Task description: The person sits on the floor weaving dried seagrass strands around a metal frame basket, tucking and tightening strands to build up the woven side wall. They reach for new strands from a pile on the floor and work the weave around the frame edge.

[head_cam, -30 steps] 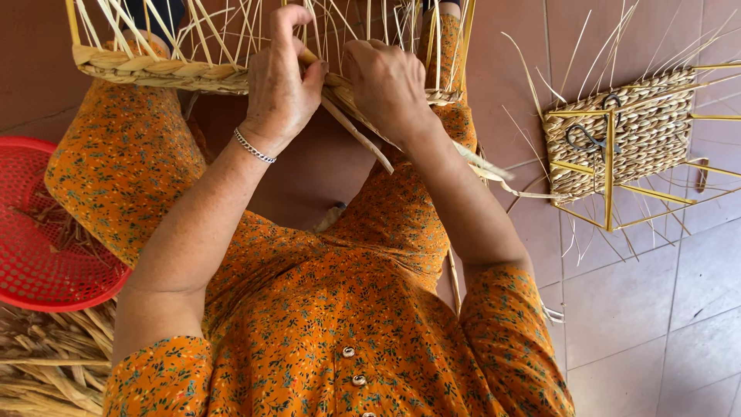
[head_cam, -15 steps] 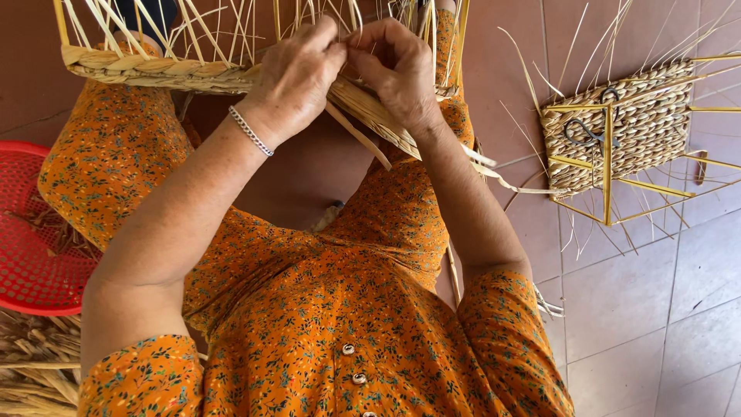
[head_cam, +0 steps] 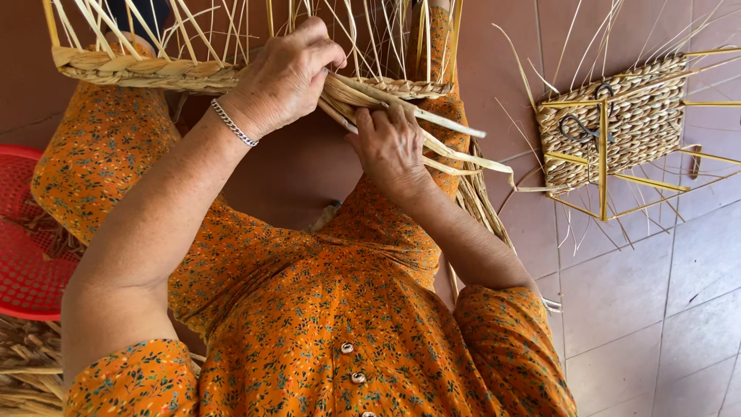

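- Left hand (head_cam: 289, 73) closed around the bundle of flat straw strands (head_cam: 401, 104), just at the woven rim (head_cam: 139, 71) of the unfinished basket (head_cam: 231, 46).
- A silver bracelet (head_cam: 234, 123) on the left wrist.
- Right hand (head_cam: 390, 147) below and beside the left one, fingers curled up around the same strands, thumb side touching them.
- Both hands close together, almost touching, at the right part of the rim.
- Unfinished basket held up over the lap, at the top of the view; thick braided rim below, many thin upright stakes above it.
- Loose ends of the strands hanging out to the right and down, past the knee, towards the tiled floor (head_cam: 633, 309).
- Orange flowered dress (head_cam: 332, 309) with small buttons filling the lower middle.
- On the floor at the right, well apart from the hands: a second woven piece (head_cam: 641, 116) on a yellow wire frame (head_cam: 602, 154), with dark scissors (head_cam: 579, 127) lying on it.
- At the left edge, a red plastic basket (head_cam: 27, 255); under it, a heap of dry straw (head_cam: 27, 371).
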Demonstrator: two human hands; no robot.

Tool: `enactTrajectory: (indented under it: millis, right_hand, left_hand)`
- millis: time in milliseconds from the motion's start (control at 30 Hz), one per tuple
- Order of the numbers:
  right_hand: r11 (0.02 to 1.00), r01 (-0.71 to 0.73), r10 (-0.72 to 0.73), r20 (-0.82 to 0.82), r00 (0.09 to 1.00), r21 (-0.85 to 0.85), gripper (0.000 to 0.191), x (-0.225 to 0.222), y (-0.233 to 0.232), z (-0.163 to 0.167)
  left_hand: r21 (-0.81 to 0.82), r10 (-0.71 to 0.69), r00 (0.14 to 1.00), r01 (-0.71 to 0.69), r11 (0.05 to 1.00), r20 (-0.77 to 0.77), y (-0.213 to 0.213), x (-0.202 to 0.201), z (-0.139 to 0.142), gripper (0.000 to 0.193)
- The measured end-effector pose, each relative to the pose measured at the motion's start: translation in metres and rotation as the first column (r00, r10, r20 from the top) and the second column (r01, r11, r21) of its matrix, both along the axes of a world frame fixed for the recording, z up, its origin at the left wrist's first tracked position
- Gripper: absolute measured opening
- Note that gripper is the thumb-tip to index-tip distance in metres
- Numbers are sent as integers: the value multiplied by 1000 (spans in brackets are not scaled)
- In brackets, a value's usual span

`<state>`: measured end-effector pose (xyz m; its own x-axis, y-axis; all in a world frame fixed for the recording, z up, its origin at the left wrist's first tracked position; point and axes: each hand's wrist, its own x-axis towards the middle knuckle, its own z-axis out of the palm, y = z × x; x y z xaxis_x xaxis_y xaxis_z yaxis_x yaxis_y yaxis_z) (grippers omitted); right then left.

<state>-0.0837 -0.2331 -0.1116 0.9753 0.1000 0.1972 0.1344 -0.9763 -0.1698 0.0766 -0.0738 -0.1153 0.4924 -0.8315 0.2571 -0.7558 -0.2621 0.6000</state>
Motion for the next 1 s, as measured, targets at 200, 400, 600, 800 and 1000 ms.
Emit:
enactTrajectory:
  millis: [200,400,600,800,1000]
  right_hand:
    - [889,164,-6,-347,938,427,13,13,-7,40]
    - [963,-268,245,320,915,28,21,52,-22,70]
    - [944,-194,217,57,975,-267,6,77,-31,73]
    - [882,-3,253,-468,847,471,24,109,-60,75]
    - [944,55,71,-365,928,324,24,101,-69,67]
  left_hand:
    - [-55,-33,989,26,998,-144,19,11,1,13]
    - [41,-127,909,155,987,-396,23,23,13,33]
    - [138,-57,951,103,985,-304,21,18,13,36]
    - [233,55,998,-57,971,14,12,-7,-3,27]
    - [-61,171,981,-166,984,90,18,-21,-8,6]
